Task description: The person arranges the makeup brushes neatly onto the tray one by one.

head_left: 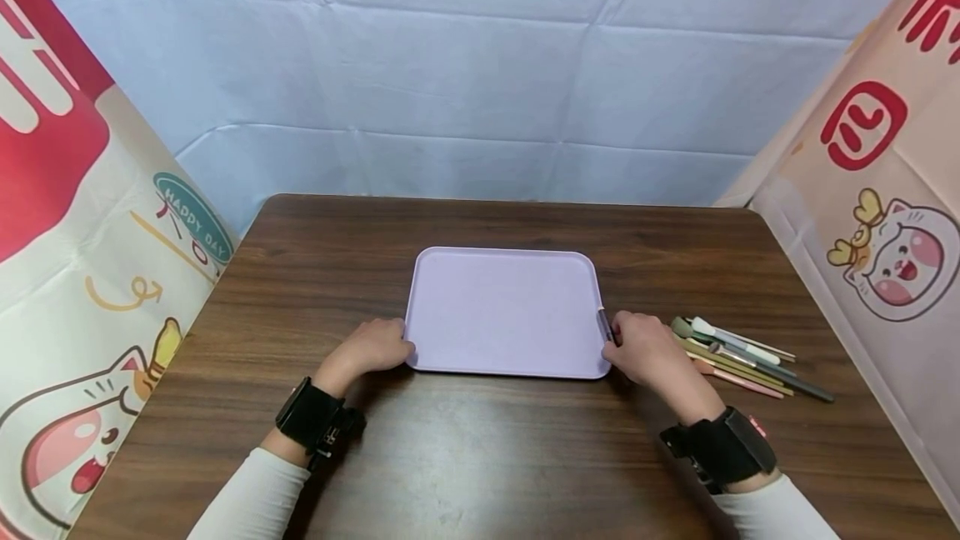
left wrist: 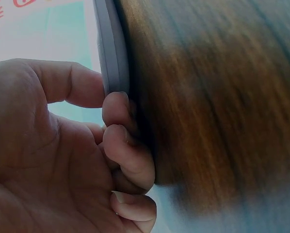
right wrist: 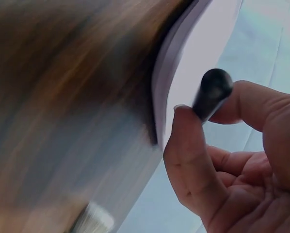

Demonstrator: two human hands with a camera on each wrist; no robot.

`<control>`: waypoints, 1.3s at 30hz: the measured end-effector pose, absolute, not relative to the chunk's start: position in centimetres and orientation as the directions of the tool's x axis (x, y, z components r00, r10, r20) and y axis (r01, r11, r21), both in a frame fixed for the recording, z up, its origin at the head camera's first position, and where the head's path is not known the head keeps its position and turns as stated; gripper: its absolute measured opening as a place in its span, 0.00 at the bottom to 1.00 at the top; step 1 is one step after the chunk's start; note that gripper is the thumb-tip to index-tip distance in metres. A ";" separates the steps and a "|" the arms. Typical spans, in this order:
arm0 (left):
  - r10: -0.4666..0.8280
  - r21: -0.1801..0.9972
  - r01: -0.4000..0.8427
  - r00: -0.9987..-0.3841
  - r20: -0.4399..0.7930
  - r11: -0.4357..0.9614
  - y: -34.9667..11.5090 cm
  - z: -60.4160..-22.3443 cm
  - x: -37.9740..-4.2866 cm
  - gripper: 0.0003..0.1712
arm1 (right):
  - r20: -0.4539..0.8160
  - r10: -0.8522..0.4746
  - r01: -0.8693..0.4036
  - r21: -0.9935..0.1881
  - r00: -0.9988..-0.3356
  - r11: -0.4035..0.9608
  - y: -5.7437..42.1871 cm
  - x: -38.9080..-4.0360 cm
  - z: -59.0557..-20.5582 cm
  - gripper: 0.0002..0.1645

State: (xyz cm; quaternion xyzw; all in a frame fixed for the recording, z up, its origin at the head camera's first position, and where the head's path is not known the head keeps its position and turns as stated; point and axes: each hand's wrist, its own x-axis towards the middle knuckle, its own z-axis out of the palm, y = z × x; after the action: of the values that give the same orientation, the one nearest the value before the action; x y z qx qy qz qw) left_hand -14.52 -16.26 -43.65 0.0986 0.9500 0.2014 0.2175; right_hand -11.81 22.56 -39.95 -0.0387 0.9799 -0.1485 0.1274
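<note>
A pale lilac rectangular tray (head_left: 506,311) lies flat on the wooden table. My left hand (head_left: 372,346) grips its left side close to the near corner. In the left wrist view the thumb is at the tray's rim (left wrist: 111,48) and the curled fingers (left wrist: 130,155) are against its outer side. By the tray's right edge, my right hand (head_left: 647,347) pinches a slim dark stick (head_left: 604,325) with a light tip. Its rounded black end (right wrist: 217,85) shows between thumb and index finger in the right wrist view; the kind cannot be told.
A loose pile of makeup brushes (head_left: 738,357), with green, white, pink and dark handles, lies right of my right hand. The wooden table (head_left: 480,457) ends at a pale blue cloth backdrop (head_left: 450,65). Printed cloth panels (head_left: 885,273) stand at both sides.
</note>
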 end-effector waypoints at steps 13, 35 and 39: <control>0.276 0.419 0.105 -0.885 -0.374 0.902 -16.1 -43.5 -14.6 0.07 | -0.238 -0.099 -0.009 -0.353 -0.966 0.936 18.8 -14.3 -40.5 0.09; 0.269 0.410 0.101 -0.887 -0.376 0.906 -16.1 -43.6 -14.4 0.09 | -0.218 -0.177 -0.081 -0.388 -0.960 0.918 10.8 -17.4 -40.2 0.18; 0.269 0.409 0.104 -0.888 -0.372 0.907 -16.1 -43.7 -14.4 0.09 | -0.233 -0.182 -0.077 -0.397 -0.955 0.914 9.4 -17.7 -40.0 0.19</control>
State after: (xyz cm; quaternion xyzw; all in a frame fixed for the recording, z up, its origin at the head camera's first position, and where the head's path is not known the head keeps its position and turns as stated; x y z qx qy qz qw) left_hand -14.44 -16.14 -43.66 0.0979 0.9524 0.1927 0.2152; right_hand -17.66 9.44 -40.01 -0.0670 0.9692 -0.1957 0.1339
